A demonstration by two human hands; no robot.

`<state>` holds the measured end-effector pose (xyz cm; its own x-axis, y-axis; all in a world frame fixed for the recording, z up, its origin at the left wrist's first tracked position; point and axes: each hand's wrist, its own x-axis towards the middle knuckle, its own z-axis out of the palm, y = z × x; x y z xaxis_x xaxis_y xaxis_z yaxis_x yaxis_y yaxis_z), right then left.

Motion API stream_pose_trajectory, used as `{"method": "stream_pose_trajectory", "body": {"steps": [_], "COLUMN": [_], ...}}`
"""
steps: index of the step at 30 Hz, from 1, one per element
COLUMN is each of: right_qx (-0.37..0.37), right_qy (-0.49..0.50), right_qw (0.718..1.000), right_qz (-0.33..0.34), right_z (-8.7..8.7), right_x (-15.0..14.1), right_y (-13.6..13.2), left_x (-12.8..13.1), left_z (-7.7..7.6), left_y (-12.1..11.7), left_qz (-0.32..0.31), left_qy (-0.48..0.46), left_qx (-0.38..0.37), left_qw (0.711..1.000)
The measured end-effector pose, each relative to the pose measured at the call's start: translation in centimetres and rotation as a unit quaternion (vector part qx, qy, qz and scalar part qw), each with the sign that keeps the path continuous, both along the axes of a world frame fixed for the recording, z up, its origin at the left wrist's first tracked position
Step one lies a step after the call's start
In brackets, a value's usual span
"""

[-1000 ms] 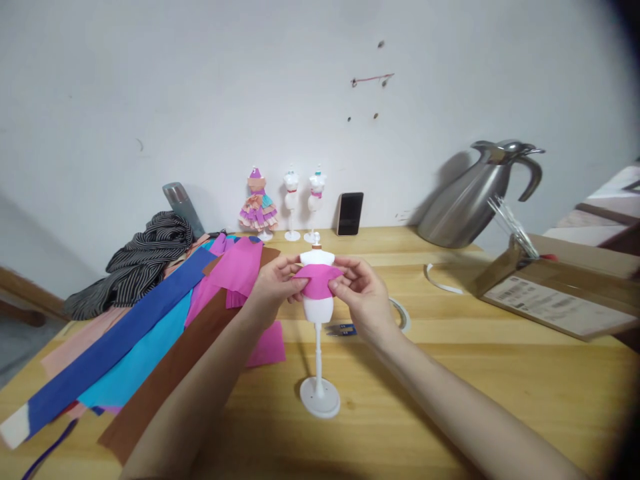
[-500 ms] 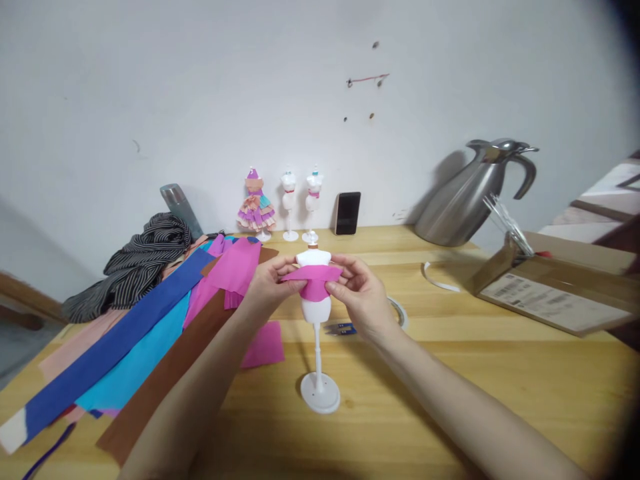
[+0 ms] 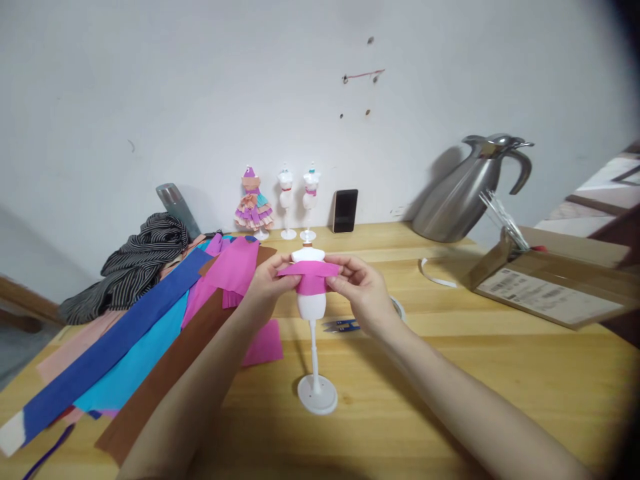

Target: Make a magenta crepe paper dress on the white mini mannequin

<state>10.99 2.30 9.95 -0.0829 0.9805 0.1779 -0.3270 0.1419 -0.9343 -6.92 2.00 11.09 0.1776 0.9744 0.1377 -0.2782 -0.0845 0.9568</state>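
Observation:
A small white dress-form mannequin (image 3: 311,307) stands upright on its round base in front of me. Across its chest lies a magenta strip of crepe paper (image 3: 311,269), with more magenta below it around the torso. My left hand (image 3: 271,283) pinches the strip's left end between thumb and fingers. At the other end my right hand (image 3: 361,288) has it pinched the same way. Thread snips (image 3: 343,326) with blue handles lie beneath the right hand, beside a roll of tape (image 3: 399,309) partly hidden by that hand. Left of the stand rests a magenta paper piece (image 3: 265,343).
Coloured paper strips (image 3: 123,333) and a striped cloth (image 3: 133,260) cover the left side. Behind stand a ruffled-dress mannequin (image 3: 254,207), two small white mannequins (image 3: 286,198) and a phone (image 3: 345,211). At right are a steel jug (image 3: 457,193) and a cardboard box (image 3: 550,280).
The view has shifted slightly. Both hands still pinch the magenta strip, whose top edge now looks a little flatter across the chest.

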Motion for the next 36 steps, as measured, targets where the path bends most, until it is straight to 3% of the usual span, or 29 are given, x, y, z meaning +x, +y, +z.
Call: {"method": "stream_pose_trajectory", "body": {"steps": [7,16,28,36], "right_qx": [-0.029,-0.027,0.062,0.034], "right_qy": [0.012,-0.012,-0.057,-0.029], "right_qw": [0.999,0.999,0.996,0.999], "right_qz": [0.034,0.014,-0.032,-0.025], "right_z": [0.5,1.2,0.3,-0.4], "right_x": [0.5,0.7,0.1,-0.3], "right_y": [0.1,0.1,0.3,0.4], "left_x": [0.0,0.1,0.4,0.5], "left_z": [0.0,-0.5,-0.5,-0.7], "left_y": [0.1,0.3,0.2,0.4], "left_qz": [0.004,-0.005,0.009,0.030], "left_qy": [0.006,0.011,0.008,-0.008], "left_qx": [-0.008,-0.016,-0.004,-0.005], "left_qw": [1.000,1.000,1.000,1.000]}}
